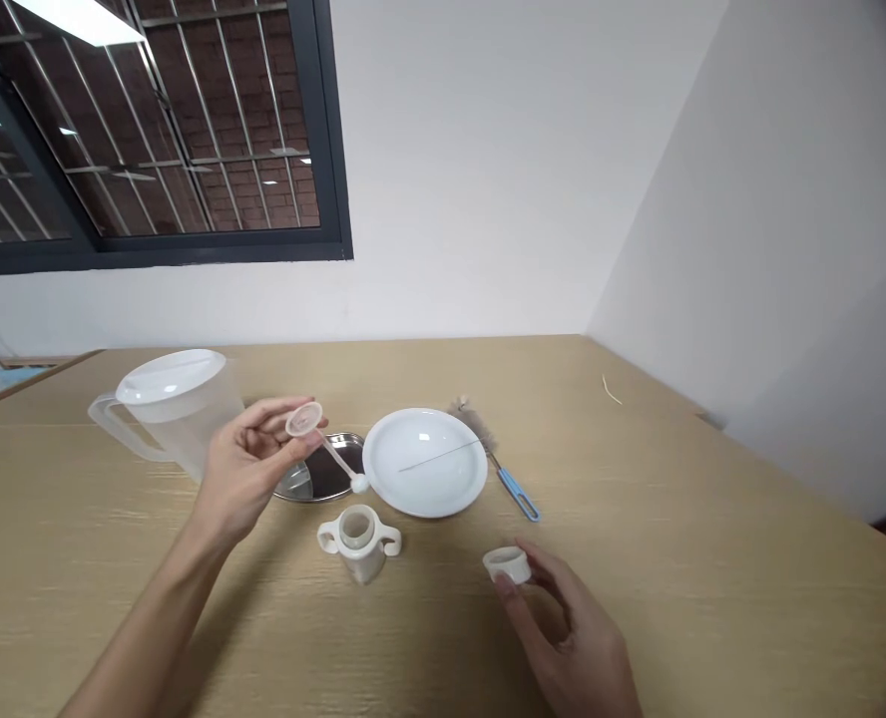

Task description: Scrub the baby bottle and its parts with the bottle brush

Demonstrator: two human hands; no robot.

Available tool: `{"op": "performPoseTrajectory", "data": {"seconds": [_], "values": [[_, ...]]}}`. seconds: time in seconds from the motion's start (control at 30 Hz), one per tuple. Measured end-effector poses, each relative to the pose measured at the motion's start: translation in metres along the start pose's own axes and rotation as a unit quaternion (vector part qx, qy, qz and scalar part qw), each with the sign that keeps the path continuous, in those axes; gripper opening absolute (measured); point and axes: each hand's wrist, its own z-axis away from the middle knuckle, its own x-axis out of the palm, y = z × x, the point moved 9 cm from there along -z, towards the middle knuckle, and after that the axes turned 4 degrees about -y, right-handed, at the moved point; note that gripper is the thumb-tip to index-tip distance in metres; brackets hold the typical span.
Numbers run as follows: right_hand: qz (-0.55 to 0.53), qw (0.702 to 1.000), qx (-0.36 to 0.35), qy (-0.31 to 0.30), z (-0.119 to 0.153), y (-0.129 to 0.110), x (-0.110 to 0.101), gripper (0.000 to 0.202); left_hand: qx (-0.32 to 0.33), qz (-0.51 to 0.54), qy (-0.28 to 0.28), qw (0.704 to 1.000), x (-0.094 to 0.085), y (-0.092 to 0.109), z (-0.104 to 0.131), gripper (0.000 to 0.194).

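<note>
My left hand (252,454) is raised at the left, its fingers closed on a straw insert (304,419) with a round translucent disc. The straw slants down to the right and ends in a white ball. Below it on the table stands a small two-handled baby bottle (363,558), upright with its neck uncovered. At the right, my right hand (574,628) pinches a white screw ring (508,565) between thumb and fingers, above the tabletop and apart from the bottle.
A translucent lidded pitcher (196,424) stands left. A metal tray (330,477) lies partly behind my left hand, beside a white plate (424,499) with a thin wire-like rod (439,457) across it. A blue-handled bottle brush (518,493) and a short pale strip (611,391) lie rightward.
</note>
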Motion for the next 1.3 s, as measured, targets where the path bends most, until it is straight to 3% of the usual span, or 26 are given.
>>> {"op": "performPoseTrajectory", "data": {"seconds": [0.33, 1.3], "values": [[0.005, 1.0, -0.019, -0.002, 0.002, -0.002, 0.003, 0.037, -0.045, 0.032, -0.061, 0.997, 0.016, -0.03, 0.025, 0.038], [-0.005, 1.0, -0.018, -0.012, 0.0, -0.011, 0.001, 0.035, -0.065, -0.032, -0.052, 0.996, 0.004, -0.04, 0.028, 0.04]]}}
